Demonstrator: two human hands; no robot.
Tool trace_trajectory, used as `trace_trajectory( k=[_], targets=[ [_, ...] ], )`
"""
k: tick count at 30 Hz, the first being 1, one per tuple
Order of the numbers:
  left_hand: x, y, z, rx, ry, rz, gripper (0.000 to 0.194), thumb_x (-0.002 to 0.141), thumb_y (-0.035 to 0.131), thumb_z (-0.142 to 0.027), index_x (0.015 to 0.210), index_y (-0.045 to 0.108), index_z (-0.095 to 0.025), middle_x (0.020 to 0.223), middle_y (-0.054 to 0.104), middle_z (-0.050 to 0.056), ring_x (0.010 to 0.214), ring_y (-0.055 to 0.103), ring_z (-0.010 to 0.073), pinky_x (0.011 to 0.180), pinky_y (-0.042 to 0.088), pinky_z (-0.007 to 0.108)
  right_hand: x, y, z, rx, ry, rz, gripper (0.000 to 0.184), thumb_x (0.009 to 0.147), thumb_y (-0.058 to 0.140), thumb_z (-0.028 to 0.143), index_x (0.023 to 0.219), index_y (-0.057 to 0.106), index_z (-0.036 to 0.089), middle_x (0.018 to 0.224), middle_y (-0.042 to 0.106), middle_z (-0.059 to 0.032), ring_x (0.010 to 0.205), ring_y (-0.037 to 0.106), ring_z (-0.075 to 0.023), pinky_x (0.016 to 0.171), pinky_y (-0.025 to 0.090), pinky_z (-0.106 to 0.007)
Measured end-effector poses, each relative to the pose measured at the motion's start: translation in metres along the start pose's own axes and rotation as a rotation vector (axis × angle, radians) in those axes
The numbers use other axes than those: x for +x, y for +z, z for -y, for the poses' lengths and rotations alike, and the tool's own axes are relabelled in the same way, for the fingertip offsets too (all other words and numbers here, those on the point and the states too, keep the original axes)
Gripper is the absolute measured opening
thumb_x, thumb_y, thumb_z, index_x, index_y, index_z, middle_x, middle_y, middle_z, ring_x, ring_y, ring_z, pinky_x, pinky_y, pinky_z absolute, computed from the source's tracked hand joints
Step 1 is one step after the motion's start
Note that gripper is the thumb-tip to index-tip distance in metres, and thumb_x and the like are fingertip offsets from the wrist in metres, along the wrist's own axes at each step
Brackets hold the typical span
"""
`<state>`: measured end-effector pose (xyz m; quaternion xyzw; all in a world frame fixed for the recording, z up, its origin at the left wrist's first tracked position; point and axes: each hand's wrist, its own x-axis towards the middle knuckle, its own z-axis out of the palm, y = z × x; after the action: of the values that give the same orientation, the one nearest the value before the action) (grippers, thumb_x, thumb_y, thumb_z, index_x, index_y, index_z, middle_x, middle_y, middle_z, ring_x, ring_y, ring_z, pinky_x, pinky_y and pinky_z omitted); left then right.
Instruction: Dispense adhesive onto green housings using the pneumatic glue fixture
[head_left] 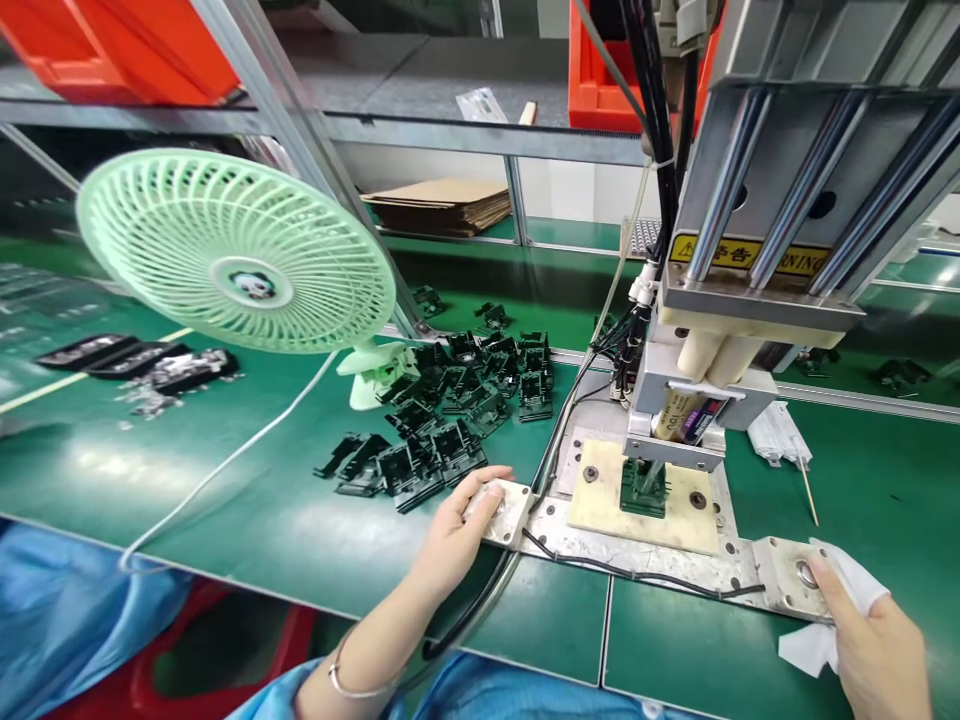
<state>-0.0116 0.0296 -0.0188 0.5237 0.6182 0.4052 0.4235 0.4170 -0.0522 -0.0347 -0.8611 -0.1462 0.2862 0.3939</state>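
Note:
My left hand (459,528) rests on the left metal button block (504,512) of a small press, thumb and fingers pressed onto its top. My right hand (874,645) sits at the right button block (799,577), thumb on the round button, fingers closed round a white cloth (829,625). Between the blocks lies a metal base plate (645,555) with a cream pad (600,500). The press head (686,415) is down on a dark green part (643,488) standing on that pad.
A heap of black plastic parts (450,420) lies left of the press. A pale green clip fan (236,250) stands over the green table (247,500), its white cord trailing toward me. Orange bins sit on the shelf above; cardboard sheets (442,205) lie behind.

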Motion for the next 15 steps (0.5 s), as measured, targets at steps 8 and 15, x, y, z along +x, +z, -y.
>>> trace_trajectory(
  k=[8,15],
  targets=[
    [0.0,0.0,-0.001,0.01,0.019,-0.005,0.055,0.088,0.056,-0.065,0.114,0.065,-0.018,0.114,0.071,0.01,0.088,0.066,0.0222,0.078,0.052,0.029,0.002,0.0,0.0,-0.029,-0.049,-0.033,0.054,0.06,0.081,0.068,0.071,0.068,0.017,0.074,0.071,-0.0086,0.064,0.062,-0.0243,0.048,0.046,-0.033],
    [0.001,0.002,-0.002,0.021,0.025,-0.013,0.053,0.088,0.057,-0.064,0.114,0.065,-0.018,0.113,0.071,0.01,0.084,0.065,0.0213,0.074,0.051,0.028,0.015,0.002,-0.011,0.019,-0.049,-0.013,0.06,0.052,0.085,0.069,0.075,0.071,0.015,0.076,0.073,-0.0106,0.065,0.065,-0.0268,0.046,0.047,-0.034]
  ],
)
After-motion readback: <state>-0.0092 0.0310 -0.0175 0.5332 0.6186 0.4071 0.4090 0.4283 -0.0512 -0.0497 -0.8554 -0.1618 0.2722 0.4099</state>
